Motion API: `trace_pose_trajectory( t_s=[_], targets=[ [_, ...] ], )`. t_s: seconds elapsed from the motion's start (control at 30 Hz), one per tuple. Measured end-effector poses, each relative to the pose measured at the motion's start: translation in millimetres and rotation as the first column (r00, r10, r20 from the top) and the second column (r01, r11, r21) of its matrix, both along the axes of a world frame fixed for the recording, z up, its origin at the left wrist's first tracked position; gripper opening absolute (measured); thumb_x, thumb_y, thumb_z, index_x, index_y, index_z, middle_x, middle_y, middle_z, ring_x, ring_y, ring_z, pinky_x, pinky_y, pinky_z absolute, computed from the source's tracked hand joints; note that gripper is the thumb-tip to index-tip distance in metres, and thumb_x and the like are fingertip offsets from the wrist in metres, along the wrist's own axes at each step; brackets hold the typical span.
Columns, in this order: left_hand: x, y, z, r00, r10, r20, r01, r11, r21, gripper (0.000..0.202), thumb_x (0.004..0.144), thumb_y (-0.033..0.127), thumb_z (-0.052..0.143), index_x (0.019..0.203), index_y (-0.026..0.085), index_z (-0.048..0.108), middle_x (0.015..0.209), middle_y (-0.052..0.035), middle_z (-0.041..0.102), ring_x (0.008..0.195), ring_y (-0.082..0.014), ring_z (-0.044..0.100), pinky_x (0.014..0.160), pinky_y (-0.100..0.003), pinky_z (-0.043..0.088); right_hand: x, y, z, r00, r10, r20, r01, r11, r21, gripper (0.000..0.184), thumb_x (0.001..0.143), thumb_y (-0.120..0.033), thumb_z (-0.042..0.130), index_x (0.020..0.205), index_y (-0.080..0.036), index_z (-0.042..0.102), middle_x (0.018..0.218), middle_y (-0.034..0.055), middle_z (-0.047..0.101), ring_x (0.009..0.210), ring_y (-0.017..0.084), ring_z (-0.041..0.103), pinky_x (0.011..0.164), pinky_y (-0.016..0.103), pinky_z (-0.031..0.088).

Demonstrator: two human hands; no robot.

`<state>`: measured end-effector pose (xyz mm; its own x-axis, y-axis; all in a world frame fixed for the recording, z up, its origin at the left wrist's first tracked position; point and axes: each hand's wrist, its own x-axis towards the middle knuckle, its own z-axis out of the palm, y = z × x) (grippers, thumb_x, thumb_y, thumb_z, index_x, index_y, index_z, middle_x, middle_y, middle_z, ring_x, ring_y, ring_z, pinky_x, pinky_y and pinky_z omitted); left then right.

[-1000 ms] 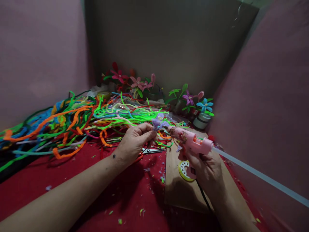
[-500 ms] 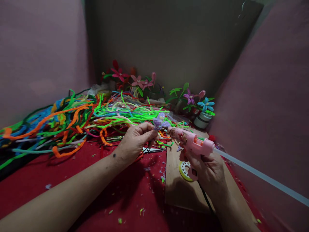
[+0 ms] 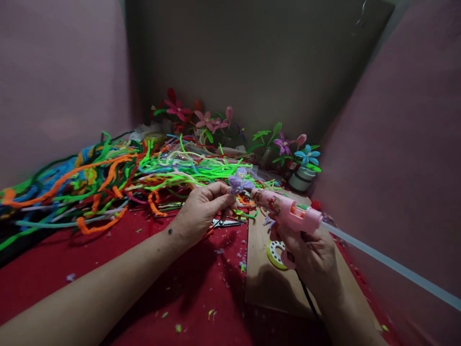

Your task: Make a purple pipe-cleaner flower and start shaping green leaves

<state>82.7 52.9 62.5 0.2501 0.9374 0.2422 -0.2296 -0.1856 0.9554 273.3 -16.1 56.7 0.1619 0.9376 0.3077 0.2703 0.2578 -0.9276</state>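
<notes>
Between the thumb and fingers of my left hand is a small purple pipe-cleaner flower with a pale yellow centre. My right hand is wrapped round the handle of a pink glue gun, its barrel stained brown. The nozzle points left and sits close against the flower's lower right side; whether it touches cannot be told. A long translucent glue stick juts from the gun's back. Below my left hand lie scissors, partly hidden by the fingers.
A heap of colourful pipe cleaners covers the left and back of the red cloth. Finished pipe-cleaner flowers stand behind, one blue in a white jar. A yellow tape roll lies on the wooden board. Pink walls rise on both sides.
The glue gun has shifted very slightly right. My left hand and the purple flower are almost unmoved.
</notes>
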Motion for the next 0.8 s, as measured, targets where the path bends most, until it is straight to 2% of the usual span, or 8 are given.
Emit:
trace_pose_trajectory(
  t_s=[0.37,0.8],
  targets=[
    [-0.9,1.4,-1.0,1.000,-0.001,-0.009,0.001,1.000,0.015,0.016,0.077,0.027,0.062,0.068,0.015,0.056,0.061,0.0012,0.059,0.051,-0.0078,0.051,0.050,-0.020,0.040,-0.2,-1.2,0.2,0.999,-0.040,0.002,0.040,0.999,0.011,0.024,0.070,-0.041,0.066,0.063,-0.018,0.064,0.045,-0.0027,0.045,0.036,0.008,0.036,0.028,0.020,0.032],
    [-0.1,1.3,-0.7,1.000,0.003,-0.005,-0.003,1.000,0.009,0.017,0.077,0.027,0.063,0.068,0.014,0.056,0.061,0.0014,0.060,0.051,-0.0072,0.051,0.050,-0.019,0.040,1.7,-3.4,-3.5,0.999,-0.037,-0.020,0.036,0.999,-0.028,0.023,0.070,-0.040,0.066,0.065,-0.018,0.063,0.052,-0.0003,0.051,0.036,0.007,0.035,0.030,0.021,0.027]
  ],
)
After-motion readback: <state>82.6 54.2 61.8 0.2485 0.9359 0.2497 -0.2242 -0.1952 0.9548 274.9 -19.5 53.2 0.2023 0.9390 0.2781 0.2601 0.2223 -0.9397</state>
